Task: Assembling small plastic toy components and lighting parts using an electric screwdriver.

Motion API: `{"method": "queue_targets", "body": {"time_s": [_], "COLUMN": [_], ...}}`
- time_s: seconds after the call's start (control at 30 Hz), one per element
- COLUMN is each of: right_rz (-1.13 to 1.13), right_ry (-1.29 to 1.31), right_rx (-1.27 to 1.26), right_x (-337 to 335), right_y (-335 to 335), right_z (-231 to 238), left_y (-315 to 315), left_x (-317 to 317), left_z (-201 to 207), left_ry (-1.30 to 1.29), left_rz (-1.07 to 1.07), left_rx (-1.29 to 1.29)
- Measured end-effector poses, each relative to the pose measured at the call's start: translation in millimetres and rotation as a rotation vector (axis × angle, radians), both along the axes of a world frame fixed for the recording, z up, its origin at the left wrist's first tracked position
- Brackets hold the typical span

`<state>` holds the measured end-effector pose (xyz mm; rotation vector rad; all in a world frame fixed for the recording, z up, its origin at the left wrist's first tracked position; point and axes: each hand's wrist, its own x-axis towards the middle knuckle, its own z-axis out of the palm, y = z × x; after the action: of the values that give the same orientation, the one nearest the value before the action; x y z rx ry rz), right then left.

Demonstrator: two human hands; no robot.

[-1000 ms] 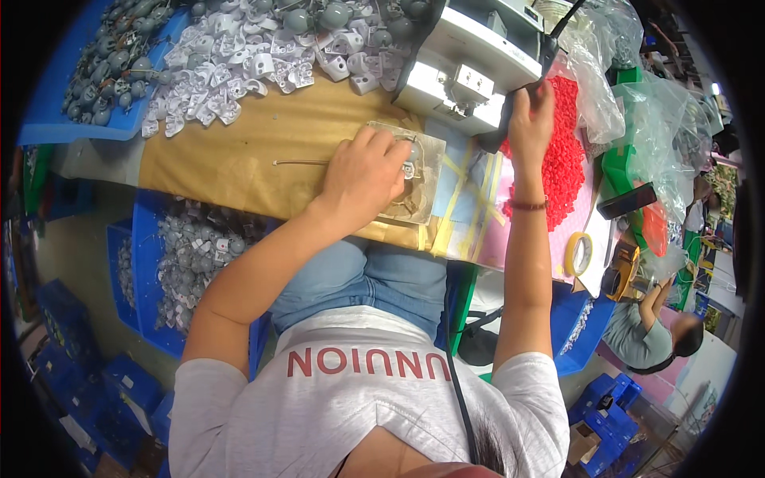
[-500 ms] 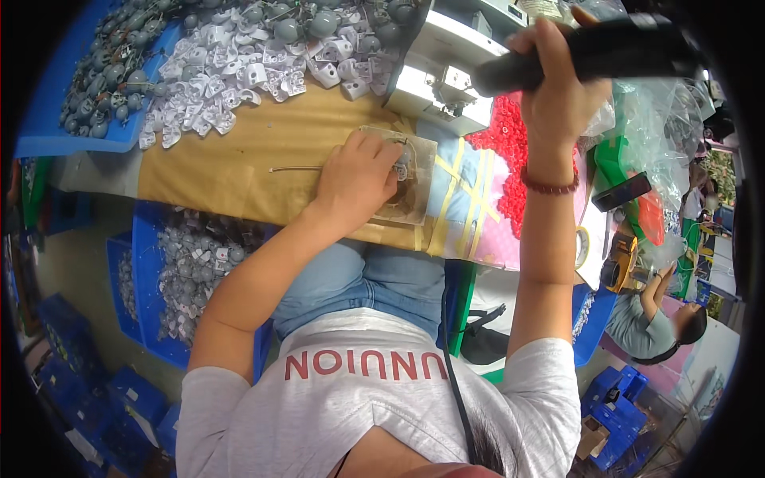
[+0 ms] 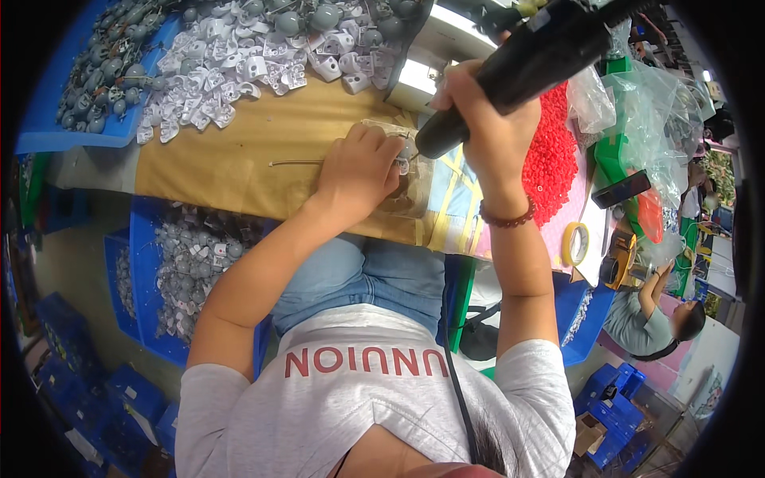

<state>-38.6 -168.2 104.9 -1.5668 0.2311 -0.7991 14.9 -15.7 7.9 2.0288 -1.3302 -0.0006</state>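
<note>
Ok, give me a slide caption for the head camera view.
Left hand at a small grey part, right hand gripping a black handheld tool near heaped red pieces.

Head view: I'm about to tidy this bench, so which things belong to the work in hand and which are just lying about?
In the work:
Black tool, gripped by the right hand
Grey part, at the left hand
Block beneath it
White pieces, probably stock

Apparently lying about:
Yellow tape roll
Dark flat device
Clear plastic bags

Tan-covered workbench (image 3: 231, 163). Left of it: grey floor (image 3: 76, 267), blue plastic crates (image 3: 125, 382). Far right of it: opening (image 3: 724, 166) onto greenery (image 3: 723, 183).
</note>
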Motion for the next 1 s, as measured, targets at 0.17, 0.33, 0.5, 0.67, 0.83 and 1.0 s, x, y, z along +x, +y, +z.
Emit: {"method": "queue_targets", "body": {"time_s": [0.17, 0.33, 0.5, 0.67, 0.83, 1.0], "right_rz": [0.053, 0.104, 0.134, 0.150, 0.116, 0.106], "right_ry": [-0.066, -0.040, 0.019, -0.073, -0.024, 0.002], "right_rx": [0.034, -0.072, -0.159, -0.103, -0.085, -0.202], "right_x": [-6, -12, -21, -25, -30, -28], "right_y": [12, 11, 14, 18, 23, 17], "right_z": [-10, -13, -12, -38, -51, -44], "left_y": [-1, -2, -1, 0, -1, 0], "left_x": [0, -1, 1, 3, 3, 3], "left_z": [0, -3, -6, -6, -6, -5], "left_ry": [-0.001, -0.027, -0.030, 0.002, -0.013, 0.000], "left_rz": [0.015, 0.019, 0.002, -0.015, -0.015, -0.012], "left_rx": [0.000, -0.042, -0.068, -0.030, -0.028, -0.016]}}
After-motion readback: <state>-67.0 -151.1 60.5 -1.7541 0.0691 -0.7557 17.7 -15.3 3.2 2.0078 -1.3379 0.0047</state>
